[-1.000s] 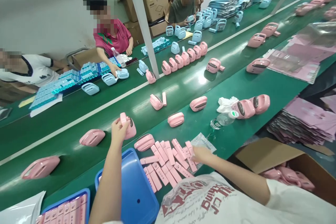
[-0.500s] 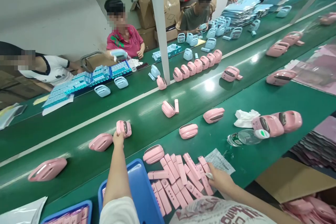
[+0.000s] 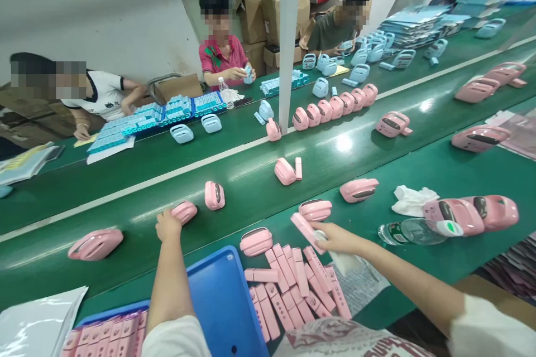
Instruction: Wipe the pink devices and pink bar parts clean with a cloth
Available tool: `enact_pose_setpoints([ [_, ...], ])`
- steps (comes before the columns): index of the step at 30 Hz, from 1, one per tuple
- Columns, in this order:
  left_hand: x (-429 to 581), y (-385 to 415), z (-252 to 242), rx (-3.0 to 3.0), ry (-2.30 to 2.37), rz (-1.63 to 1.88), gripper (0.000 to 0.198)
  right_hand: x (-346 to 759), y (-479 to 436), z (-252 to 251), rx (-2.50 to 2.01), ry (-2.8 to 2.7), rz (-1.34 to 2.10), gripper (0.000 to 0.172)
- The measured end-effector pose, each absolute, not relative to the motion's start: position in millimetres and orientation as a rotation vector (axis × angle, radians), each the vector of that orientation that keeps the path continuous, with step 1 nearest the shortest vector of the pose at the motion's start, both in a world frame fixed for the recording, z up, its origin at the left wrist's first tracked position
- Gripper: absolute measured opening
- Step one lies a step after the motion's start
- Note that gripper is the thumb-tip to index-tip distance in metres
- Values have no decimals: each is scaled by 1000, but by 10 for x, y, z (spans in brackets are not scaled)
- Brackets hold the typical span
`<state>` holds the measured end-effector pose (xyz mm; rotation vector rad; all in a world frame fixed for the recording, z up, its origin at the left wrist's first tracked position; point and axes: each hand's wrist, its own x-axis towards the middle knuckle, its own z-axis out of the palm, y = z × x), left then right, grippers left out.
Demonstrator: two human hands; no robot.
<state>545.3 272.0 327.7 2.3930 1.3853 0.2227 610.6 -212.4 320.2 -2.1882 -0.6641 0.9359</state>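
My left hand (image 3: 168,227) is on the green belt with its fingers closed on the end of a pink rounded plastic case with a handle (image 3: 185,212). A second pink case (image 3: 215,196) stands just beyond it. Above the front table, my right hand (image 3: 337,238) grips a pink oblong stick (image 3: 307,231), with a bit of white cloth (image 3: 320,235) also between its fingers. Below that hand, several similar pink sticks (image 3: 288,284) lie in a loose pile. Right behind the held stick sits another pink case (image 3: 315,210).
A blue tray (image 3: 240,268) and a tray of pink sticks (image 3: 106,337) are in front. A water bottle (image 3: 412,231) lies at right beside white tissue (image 3: 414,201). A white post (image 3: 288,44) rises beyond the belt. Co-workers sit across, among blue cases (image 3: 181,133).
My left hand has let go of one pink case and moved left to another. My right hand has lifted a pink stick from the pile. The view has shifted left.
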Motion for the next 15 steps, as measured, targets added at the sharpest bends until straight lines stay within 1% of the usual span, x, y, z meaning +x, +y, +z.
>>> enact_pose_setpoints([
  [1, 5393, 2680, 3279, 2406, 1371, 227, 27, 6222, -1880, 3241, -2267, -719, 937, 59],
  [2, 5324, 2625, 3287, 2421, 1347, 247, 23, 6333, -1633, 3257, -2352, -698, 982, 54],
  [4, 5152, 2479, 3324, 2454, 1270, 335, 20, 6529, -1169, 3223, -2382, -651, 1009, 31],
  [5, 5049, 2393, 3353, 2469, 1220, 399, 21, 6608, -964, 3180, -2388, -618, 1042, 20],
  [6, 4939, 2302, 3388, 2482, 1162, 472, 24, 6675, -781, 3128, -2385, -581, 1058, 16],
  [9, 4588, 2016, 3520, 2490, 972, 708, 28, 6796, -369, 2977, -2329, -484, 1022, 26],
  [11, 4370, 1820, 3633, 2476, 877, 844, 25, 6820, -198, 2923, -2252, -438, 955, 31],
  [13, 4193, 1617, 3772, 2430, 713, 986, 20, 6795, -98, 2920, -2164, -384, 912, 31],
  [15, 4073, 1408, 3933, 2362, 469, 1089, 18, 6695, -63, 2971, -2063, -319, 916, 28],
])
